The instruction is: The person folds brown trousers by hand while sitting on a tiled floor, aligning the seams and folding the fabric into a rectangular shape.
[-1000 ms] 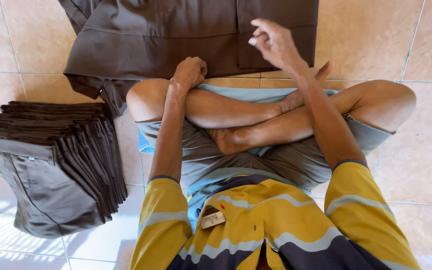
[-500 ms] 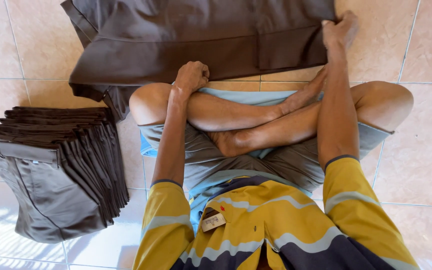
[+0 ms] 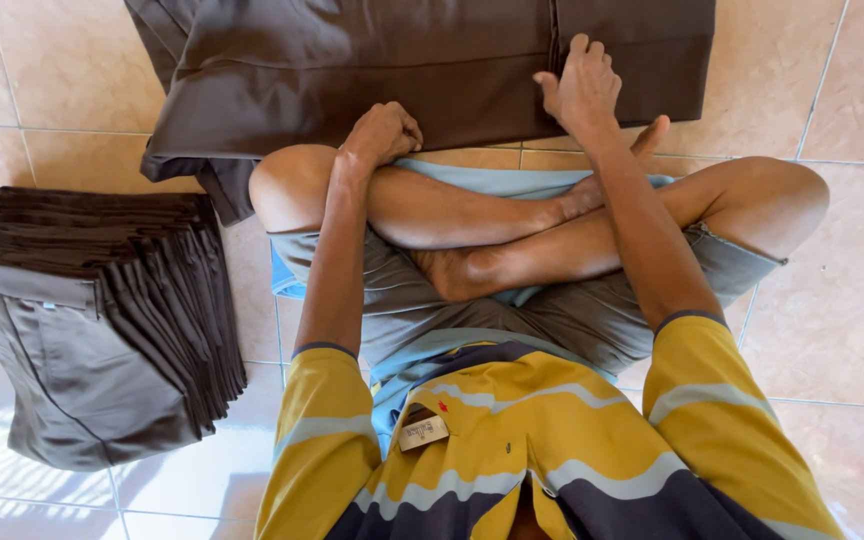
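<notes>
Head view: you're sitting cross-legged on the tiled floor point(image 3: 852, 90) with the dark brown trousers point(image 3: 372, 70) laid flat right in front of your knees. Your right hand point(image 3: 582, 85) is pressed down on their near edge, fingers loosely together, not pinching anything. Your left hand point(image 3: 384, 132) is curled into a loose fist, resting by your left knee right at the cloth's near edge; can't tell if it grips any. The stack of folded trousers point(image 3: 92, 310) sits off to your left, well apart.
</notes>
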